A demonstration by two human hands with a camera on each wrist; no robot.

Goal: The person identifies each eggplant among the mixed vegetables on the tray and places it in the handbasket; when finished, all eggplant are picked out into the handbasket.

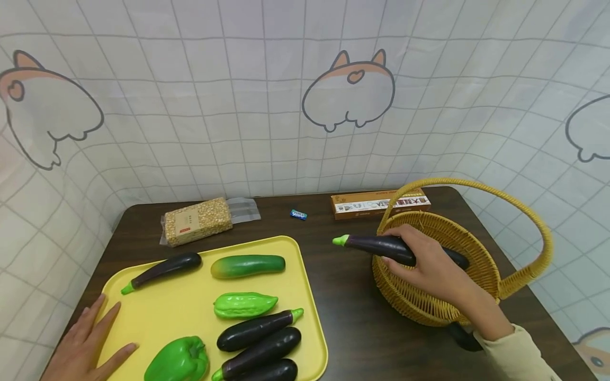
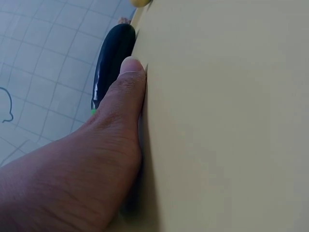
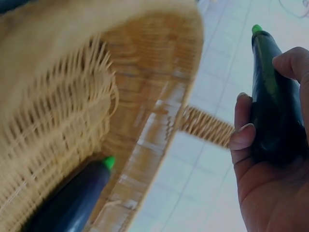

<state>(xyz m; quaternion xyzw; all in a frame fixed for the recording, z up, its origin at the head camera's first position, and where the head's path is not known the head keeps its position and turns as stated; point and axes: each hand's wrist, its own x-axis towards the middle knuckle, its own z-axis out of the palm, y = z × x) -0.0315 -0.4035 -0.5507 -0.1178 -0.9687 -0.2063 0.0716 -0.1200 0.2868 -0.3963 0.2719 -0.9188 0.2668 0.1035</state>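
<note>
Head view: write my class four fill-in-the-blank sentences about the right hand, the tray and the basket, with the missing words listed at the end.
1. The right hand grips an ____.
2. The colour of the tray is ____.
3. On the tray, ____ eggplants can be counted.
4. The curved ____ of the basket passes in front of the box.

Missing words: eggplant; yellow; four; handle.

Dark table (image 1: pixel 345 312), tray (image 1: pixel 157 317) (yellow), basket (image 1: pixel 397 301), bag (image 1: pixel 202 221), box (image 1: pixel 357 206)
</note>
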